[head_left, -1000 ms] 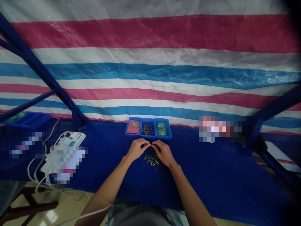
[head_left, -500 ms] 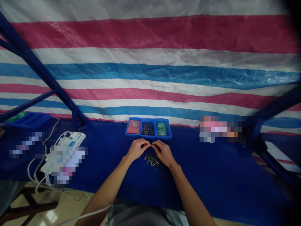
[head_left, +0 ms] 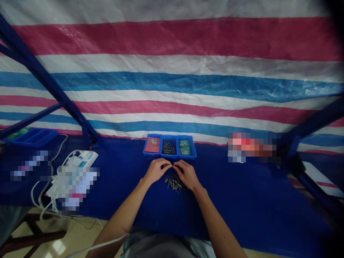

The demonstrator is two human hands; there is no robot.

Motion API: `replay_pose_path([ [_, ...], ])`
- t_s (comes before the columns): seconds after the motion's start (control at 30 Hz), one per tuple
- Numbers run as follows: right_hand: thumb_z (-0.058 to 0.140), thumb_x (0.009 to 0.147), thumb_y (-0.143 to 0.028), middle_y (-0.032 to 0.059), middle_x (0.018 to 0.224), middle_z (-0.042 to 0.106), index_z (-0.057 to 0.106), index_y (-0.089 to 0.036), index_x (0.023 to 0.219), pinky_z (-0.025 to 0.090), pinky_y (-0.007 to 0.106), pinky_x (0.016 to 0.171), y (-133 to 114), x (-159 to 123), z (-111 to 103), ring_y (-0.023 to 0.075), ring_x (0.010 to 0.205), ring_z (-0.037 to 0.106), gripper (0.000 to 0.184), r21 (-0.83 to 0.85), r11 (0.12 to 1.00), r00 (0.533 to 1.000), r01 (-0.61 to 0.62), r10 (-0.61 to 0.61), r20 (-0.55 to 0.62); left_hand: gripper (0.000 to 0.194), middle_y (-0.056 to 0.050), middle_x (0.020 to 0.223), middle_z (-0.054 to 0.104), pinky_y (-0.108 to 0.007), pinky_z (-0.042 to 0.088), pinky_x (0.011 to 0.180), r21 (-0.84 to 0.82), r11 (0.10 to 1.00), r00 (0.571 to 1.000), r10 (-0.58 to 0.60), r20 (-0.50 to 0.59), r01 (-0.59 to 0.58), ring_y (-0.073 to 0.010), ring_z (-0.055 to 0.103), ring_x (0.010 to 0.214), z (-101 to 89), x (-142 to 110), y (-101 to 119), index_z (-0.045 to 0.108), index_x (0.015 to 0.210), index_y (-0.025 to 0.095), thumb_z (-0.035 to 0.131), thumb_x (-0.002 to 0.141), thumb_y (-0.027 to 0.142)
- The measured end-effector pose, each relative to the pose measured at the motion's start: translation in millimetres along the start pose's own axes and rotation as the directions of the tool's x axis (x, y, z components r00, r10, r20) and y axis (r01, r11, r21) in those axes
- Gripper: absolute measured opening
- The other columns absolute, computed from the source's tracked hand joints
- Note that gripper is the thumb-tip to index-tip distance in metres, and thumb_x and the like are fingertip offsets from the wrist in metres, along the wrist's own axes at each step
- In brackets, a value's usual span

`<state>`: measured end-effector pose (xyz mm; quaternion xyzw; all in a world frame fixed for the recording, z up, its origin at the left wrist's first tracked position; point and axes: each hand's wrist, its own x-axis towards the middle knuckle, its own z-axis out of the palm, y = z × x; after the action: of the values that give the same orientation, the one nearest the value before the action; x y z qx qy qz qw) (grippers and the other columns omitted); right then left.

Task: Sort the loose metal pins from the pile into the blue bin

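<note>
This is a makeshift assembly workstation, more workshop than home or office; a striped tarpaulin (head_left: 172,86) walls it in, hung behind a blue steel frame (head_left: 45,75); the bench is a table covered in blue sheeting (head_left: 255,193), with blue plastic parts bins (head_left: 168,137) and loose metal pins (head_left: 174,184) on it; a white power strip (head_left: 80,158) trails cables (head_left: 36,195) over the edge, and a glossy tiled floor (head_left: 53,244) shows below.

Left hand (head_left: 156,171) and right hand (head_left: 187,175) meet — perhaps pinching something — above scattered metal pins (head_left: 174,184)
</note>
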<state>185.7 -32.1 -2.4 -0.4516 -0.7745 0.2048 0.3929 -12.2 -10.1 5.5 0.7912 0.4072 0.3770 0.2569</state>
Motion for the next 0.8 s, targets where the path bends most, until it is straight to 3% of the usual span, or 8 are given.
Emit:
replay_pose_path([
  [0.17, 0.052, 0.100, -0.033, 0.0033, 0.084, 0.062, 0.067, -0.024, 0.099, 0.048, 0.029, 0.067, 1.1, -0.1, 0.1, 0.0184, 0.073, 0.062, 0.017, -0.012, 1.000, 1.000, -0.006, 0.006, 0.001, 0.021, -0.004, 0.084, 0.072, -0.025, 0.047, 0.067, 0.006, 1.000, 1.000, -0.006, 0.018, 0.006, -0.0144, 0.061, 0.070, -0.7, -0.1, 1.1, 0.075, 0.091, 0.019, 0.060, 0.095, 0.033],
  [0.8, 0.049, 0.101, -0.029, 0.0044, 0.090, 0.066, 0.069, -0.023, 0.101, 0.049, 0.029, 0.076, -0.4, -0.1, -1.0, 0.0186, 0.080, 0.064, 0.021, 0.025, 1.000, 1.000, 0.004, -0.004, -0.013, 0.024, -0.004, 0.086, 0.072, -0.024, 0.047, 0.068, 0.013, 1.000, 0.999, -0.003, 0.046, 0.003, -0.0141, 0.061, 0.071, -1.7, -0.2, 3.7, 0.073, 0.094, 0.018, 0.058, 0.096, 0.036],
])
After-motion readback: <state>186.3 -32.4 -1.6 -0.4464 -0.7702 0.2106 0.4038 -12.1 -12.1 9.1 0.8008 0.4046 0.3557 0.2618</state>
